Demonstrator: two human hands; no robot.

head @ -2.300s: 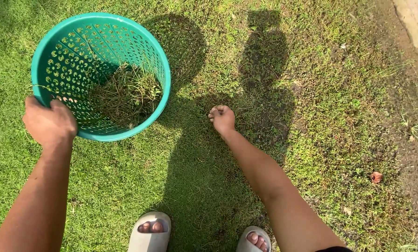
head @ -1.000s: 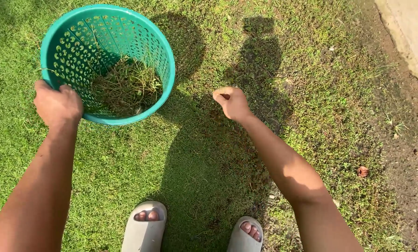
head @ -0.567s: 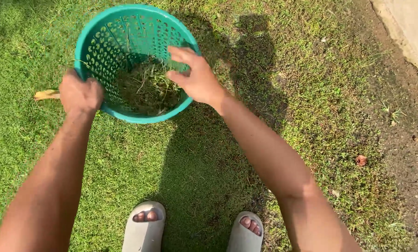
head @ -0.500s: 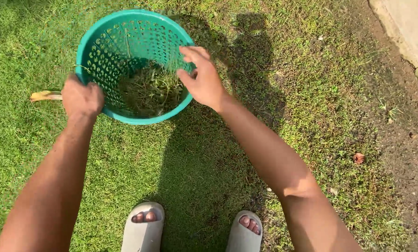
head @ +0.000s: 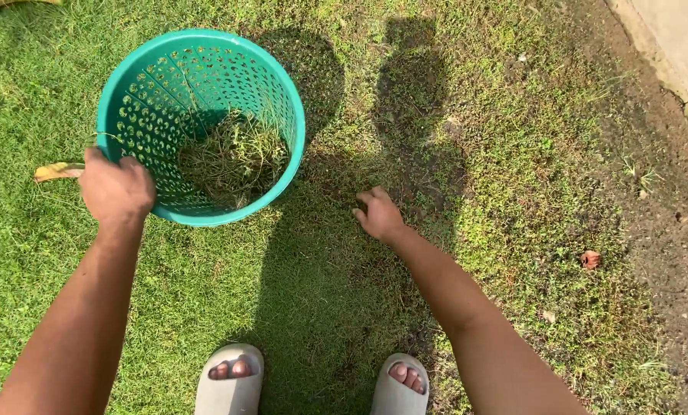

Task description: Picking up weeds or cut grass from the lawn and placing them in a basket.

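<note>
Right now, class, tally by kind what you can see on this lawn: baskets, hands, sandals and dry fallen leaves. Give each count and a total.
Green perforated basket: 1
Hands: 2, the left hand gripping the basket rim, the right hand down at the grass
Pale sandals: 2
Dry leaves: 2, a yellow leaf and a brown leaf
Total: 7

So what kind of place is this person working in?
Most likely a garden lawn: sunlit grass underfoot, a green perforated basket holding pulled weeds, and bare soil beside a paved edge.
</note>
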